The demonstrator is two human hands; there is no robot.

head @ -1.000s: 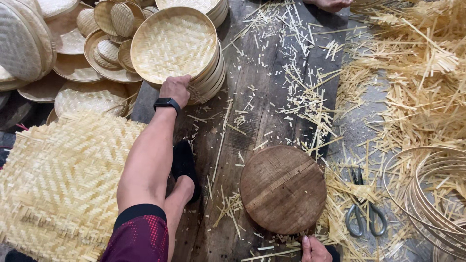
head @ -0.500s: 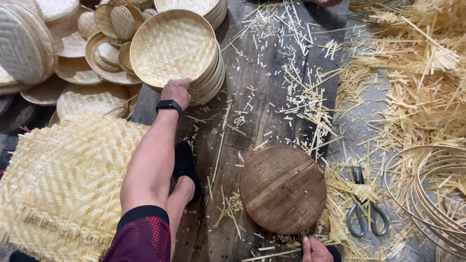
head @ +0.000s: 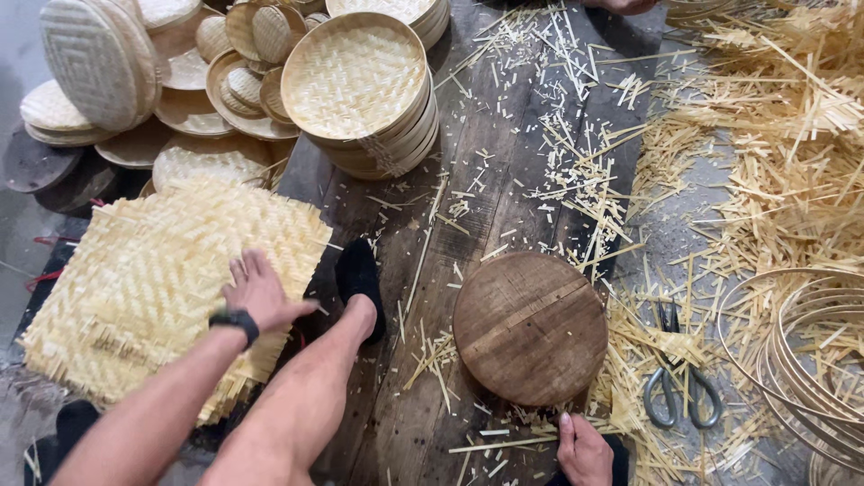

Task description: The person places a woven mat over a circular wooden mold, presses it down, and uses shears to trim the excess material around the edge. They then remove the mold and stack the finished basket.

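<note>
While half cut off: rt hand (head: 585, 450).

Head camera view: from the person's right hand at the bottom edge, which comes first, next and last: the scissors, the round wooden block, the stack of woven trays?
1. Round wooden block, just above the right hand.
2. Scissors, off to its right among the bamboo strips.
3. Stack of woven trays, far up on the left.

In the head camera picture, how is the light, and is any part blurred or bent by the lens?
Head view: the light is soft and even, with no glare; the round dark wooden block and grey-handled scissors are sharp; the left hand on the square woven bamboo mat looks slightly soft; the stacked round bamboo trays curve a little toward the edge, a wide-lens effect.
</note>
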